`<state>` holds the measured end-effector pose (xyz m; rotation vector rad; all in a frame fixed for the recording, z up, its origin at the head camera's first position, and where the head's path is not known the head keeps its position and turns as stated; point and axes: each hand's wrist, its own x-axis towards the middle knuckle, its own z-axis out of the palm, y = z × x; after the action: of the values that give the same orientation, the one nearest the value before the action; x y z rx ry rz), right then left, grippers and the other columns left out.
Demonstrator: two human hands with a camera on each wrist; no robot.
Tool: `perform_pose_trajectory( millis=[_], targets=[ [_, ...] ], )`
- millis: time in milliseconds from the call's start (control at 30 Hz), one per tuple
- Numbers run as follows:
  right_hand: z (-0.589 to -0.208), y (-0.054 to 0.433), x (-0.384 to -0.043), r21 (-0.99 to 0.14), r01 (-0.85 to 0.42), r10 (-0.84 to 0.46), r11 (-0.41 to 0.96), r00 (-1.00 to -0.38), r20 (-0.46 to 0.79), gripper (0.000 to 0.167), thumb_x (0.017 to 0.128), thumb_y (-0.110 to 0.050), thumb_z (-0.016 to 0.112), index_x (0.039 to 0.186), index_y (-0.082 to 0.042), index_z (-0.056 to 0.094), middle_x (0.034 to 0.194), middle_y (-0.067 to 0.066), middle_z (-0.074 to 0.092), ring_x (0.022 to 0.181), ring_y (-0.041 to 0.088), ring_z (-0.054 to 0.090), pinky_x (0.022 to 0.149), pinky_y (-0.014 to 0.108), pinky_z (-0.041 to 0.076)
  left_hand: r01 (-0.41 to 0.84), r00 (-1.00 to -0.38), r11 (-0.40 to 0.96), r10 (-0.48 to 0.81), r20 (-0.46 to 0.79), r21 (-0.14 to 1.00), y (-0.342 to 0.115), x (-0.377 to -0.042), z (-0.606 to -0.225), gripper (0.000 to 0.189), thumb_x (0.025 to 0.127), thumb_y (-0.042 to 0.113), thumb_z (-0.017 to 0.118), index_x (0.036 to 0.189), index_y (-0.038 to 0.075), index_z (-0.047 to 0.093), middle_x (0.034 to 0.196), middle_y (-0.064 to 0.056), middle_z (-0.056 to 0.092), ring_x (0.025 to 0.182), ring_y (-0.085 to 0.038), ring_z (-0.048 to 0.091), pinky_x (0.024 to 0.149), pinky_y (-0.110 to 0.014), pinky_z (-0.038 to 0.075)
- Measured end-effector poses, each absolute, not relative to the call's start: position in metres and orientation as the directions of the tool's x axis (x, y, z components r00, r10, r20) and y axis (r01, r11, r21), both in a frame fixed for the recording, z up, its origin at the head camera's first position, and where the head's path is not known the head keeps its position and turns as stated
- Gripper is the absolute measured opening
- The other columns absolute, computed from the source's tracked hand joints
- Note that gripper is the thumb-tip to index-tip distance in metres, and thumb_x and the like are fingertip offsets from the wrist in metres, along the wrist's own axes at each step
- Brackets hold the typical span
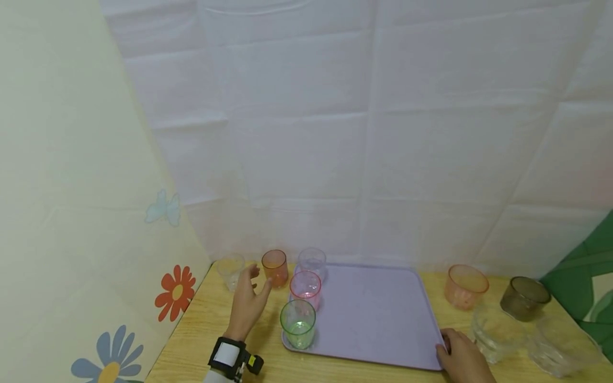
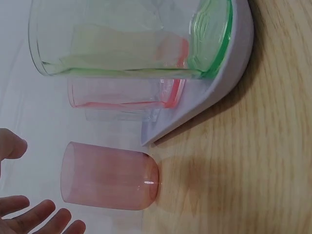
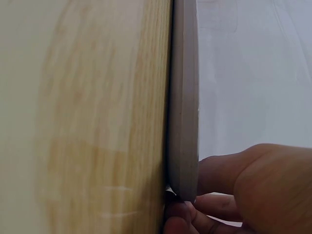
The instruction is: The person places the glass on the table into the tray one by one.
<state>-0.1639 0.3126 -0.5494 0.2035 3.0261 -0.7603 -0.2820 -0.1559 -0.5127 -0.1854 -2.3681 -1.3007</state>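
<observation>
A lavender tray (image 1: 373,314) lies on the wooden table. Along its left side stand a green cup (image 1: 298,325), a pink cup (image 1: 305,290) and a clear cup (image 1: 313,260). My left hand (image 1: 247,306) is spread beside a red-orange cup (image 1: 275,270) standing on the table left of the tray; in the left wrist view a gap shows between the fingers (image 2: 46,212) and that cup. With thumb above and fingers at its underside, my right hand (image 1: 462,355) pinches the tray's near right corner, also plain in the right wrist view.
A clear cup (image 1: 231,272) stands behind my left hand. Right of the tray are an orange cup (image 1: 465,287), a dark grey cup (image 1: 525,299) and clear glass vessels (image 1: 495,335). White cloth (image 1: 297,133) hangs behind the table, patterned cloth (image 1: 86,186) at the left.
</observation>
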Motion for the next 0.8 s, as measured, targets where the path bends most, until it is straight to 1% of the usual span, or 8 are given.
perform_pose_trajectory(
  millis=[167,300,400,500,600,800],
  targets=[
    [-0.549,0.313,-0.164,-0.473,0.139,0.126,0.870,-0.990,-0.060,0.041,0.093,-0.010,0.070,0.119,0.019,0.062,0.085,0.006,0.061,0.081,0.023,0.058,0.070,0.041,0.048,0.292,-0.914,0.564,-0.072,0.398,0.773,-0.156,-0.292,-0.515,0.067,0.099,0.022,0.076,0.152,-0.005,0.044,0.145,-0.025,0.055,0.135,-0.040,0.056,0.106,-0.055,0.053],
    [-0.549,0.313,-0.164,-0.473,0.145,0.127,0.869,-0.989,-0.070,0.041,0.093,-0.010,0.070,0.119,0.020,0.061,0.085,0.007,0.061,0.081,0.023,0.058,0.070,0.041,0.048,0.305,-0.909,0.593,-0.053,0.414,0.745,-0.156,-0.301,-0.517,0.072,0.097,0.020,0.078,0.152,-0.008,0.042,0.143,-0.028,0.055,0.133,-0.042,0.056,0.104,-0.056,0.053],
    [-0.549,0.313,-0.164,-0.474,0.144,0.126,0.869,-0.990,-0.069,0.041,0.093,-0.010,0.070,0.119,0.020,0.062,0.085,0.007,0.062,0.081,0.023,0.058,0.070,0.042,0.049,0.314,-0.903,0.607,-0.046,0.426,0.730,-0.155,-0.305,-0.517,0.074,0.096,0.019,0.079,0.152,-0.009,0.040,0.142,-0.030,0.054,0.133,-0.045,0.056,0.105,-0.058,0.052],
    [-0.548,0.313,-0.164,-0.473,0.142,0.125,0.870,-0.990,-0.066,0.041,0.093,-0.010,0.070,0.119,0.020,0.062,0.086,0.007,0.063,0.082,0.024,0.059,0.071,0.042,0.049,0.311,-0.905,0.608,-0.046,0.423,0.730,-0.154,-0.309,-0.517,0.077,0.095,0.020,0.080,0.154,-0.008,0.038,0.144,-0.030,0.052,0.135,-0.046,0.054,0.110,-0.060,0.049],
    [-0.549,0.313,-0.164,-0.471,0.140,0.125,0.871,-0.990,-0.064,0.041,0.093,-0.010,0.070,0.119,0.020,0.061,0.087,0.008,0.063,0.083,0.024,0.060,0.072,0.043,0.050,0.311,-0.904,0.604,-0.049,0.424,0.734,-0.154,-0.313,-0.518,0.080,0.094,0.021,0.080,0.154,-0.009,0.037,0.146,-0.031,0.051,0.135,-0.047,0.053,0.111,-0.061,0.047],
    [-0.549,0.314,-0.164,-0.467,0.142,0.126,0.873,-0.990,-0.064,0.041,0.093,-0.010,0.070,0.120,0.020,0.061,0.088,0.009,0.064,0.084,0.025,0.060,0.072,0.044,0.051,0.305,-0.909,0.587,-0.055,0.413,0.750,-0.154,-0.320,-0.523,0.080,0.095,0.022,0.080,0.154,-0.011,0.035,0.147,-0.033,0.048,0.136,-0.049,0.052,0.111,-0.062,0.047]
  ],
)
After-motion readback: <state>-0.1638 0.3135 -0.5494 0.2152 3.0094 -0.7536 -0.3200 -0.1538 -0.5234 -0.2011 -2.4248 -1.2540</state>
